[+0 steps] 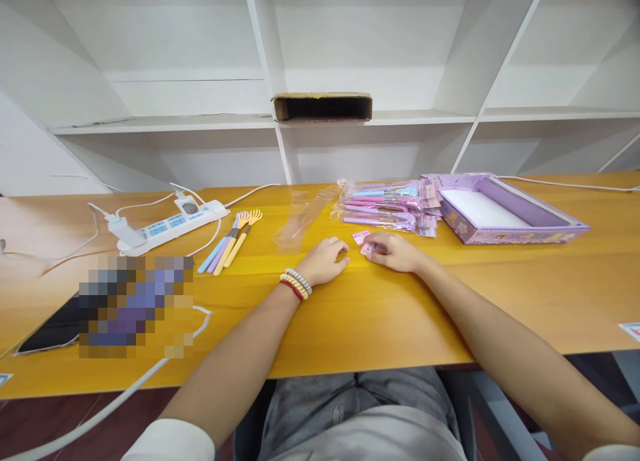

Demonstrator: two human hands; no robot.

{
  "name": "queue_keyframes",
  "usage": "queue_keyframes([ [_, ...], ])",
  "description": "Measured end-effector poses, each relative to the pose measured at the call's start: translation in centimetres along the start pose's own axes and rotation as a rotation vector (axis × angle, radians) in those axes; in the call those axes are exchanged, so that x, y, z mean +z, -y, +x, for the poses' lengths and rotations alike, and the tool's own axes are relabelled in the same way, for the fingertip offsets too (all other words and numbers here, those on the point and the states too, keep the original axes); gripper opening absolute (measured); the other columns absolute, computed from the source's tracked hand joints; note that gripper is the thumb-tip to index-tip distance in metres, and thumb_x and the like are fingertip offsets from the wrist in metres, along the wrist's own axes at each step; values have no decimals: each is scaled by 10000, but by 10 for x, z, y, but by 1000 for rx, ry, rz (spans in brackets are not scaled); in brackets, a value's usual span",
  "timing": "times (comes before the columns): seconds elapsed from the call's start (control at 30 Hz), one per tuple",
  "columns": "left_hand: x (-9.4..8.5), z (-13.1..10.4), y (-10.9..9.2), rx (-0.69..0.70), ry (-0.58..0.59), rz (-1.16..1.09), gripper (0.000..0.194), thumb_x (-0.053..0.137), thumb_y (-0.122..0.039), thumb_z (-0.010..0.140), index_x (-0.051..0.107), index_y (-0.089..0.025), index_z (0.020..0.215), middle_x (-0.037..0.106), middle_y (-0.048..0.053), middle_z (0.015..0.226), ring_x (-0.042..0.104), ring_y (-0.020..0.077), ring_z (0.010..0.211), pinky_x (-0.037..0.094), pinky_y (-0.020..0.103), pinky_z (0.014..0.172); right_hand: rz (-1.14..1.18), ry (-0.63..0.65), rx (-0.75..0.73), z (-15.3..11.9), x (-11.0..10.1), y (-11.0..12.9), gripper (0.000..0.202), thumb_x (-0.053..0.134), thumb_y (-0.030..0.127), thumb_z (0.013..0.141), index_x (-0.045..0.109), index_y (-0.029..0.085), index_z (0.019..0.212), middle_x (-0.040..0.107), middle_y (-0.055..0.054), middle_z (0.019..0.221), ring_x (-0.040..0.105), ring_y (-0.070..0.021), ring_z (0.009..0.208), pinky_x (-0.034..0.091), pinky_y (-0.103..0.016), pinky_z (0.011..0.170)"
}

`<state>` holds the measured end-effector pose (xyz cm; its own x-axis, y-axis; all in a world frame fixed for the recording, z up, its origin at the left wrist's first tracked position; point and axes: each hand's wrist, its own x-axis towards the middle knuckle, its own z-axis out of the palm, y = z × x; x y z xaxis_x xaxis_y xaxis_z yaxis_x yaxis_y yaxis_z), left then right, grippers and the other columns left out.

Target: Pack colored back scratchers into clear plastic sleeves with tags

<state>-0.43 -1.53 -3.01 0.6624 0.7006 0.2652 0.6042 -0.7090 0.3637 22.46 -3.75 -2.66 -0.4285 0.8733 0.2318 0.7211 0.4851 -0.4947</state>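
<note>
My right hand (pixel 395 251) pinches small pink cards (pixel 367 248) against the tabletop; how many it holds is hard to tell. Beside it, my left hand (pixel 327 260) rests on the table with fingers bent and thumb apart, nothing visible in it. Ahead of the hands lies a pile of bagged back scratchers (pixel 385 204) with pink header cards, in blue, pink and purple. An empty clear plastic bag (pixel 305 218) lies just beyond my left hand. Further left, several unbagged back scratchers (pixel 230 242) with blue, purple and yellow handles lie side by side.
A purple display box (pixel 520 234) stands open at the right. On the left are a white power strip (pixel 173 228) with plugged-in cables and a dark phone (pixel 55 324) beside a blurred patch. White shelves rise behind the table, with a cardboard box (pixel 323 108) on one.
</note>
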Motion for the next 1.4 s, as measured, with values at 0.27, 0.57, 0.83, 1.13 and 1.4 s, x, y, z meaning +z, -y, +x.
queue_keyframes([
  [0.27, -20, 1, 8, -226, -296, 206, 215, 435, -289, 828, 583, -189, 949, 587, 74, 996, 501, 217, 1000, 377, 345, 925, -58, -97, 158, 0, -7, -10, 323, 579, 377, 761, 659, 170, 996, 673, -65, 925, 576, -182, 767, 410, -276, 691],
  [0.57, -38, -6, 51, -793, -290, 355, 441, 411, -460, 796, 593, -144, 1044, 577, 164, 1072, 487, 329, 1046, 374, 449, 863, -81, -48, 117, -2, -8, -12, 301, 577, 361, 762, 668, 173, 979, 669, -64, 925, 586, -189, 797, 414, -276, 698],
  [0.83, -33, -4, 51, -874, -217, 397, 537, 430, -509, 747, 595, -132, 1092, 552, 196, 1127, 458, 348, 1090, 329, 458, 894, -90, -44, 125, -1, -8, -12, 361, 611, 427, 735, 658, 168, 982, 668, -73, 950, 597, -202, 825, 429, -282, 714],
  [1.13, -33, -4, 46, -863, -165, 385, 538, 386, -555, 759, 648, -162, 1016, 556, 195, 1116, 457, 356, 1086, 306, 486, 897, -98, -44, 96, -1, -6, -17, 356, 605, 420, 735, 663, 160, 970, 662, -87, 952, 592, -210, 838, 441, -294, 732],
  [1.4, -74, -16, 62, -968, -379, 367, 384, 428, -370, 764, 634, -152, 1003, 578, 178, 1096, 473, 348, 1066, 335, 479, 870, -87, -24, 57, -3, -8, -17, 311, 559, 353, 767, 657, 162, 991, 655, -87, 984, 586, -210, 868, 436, -291, 743],
])
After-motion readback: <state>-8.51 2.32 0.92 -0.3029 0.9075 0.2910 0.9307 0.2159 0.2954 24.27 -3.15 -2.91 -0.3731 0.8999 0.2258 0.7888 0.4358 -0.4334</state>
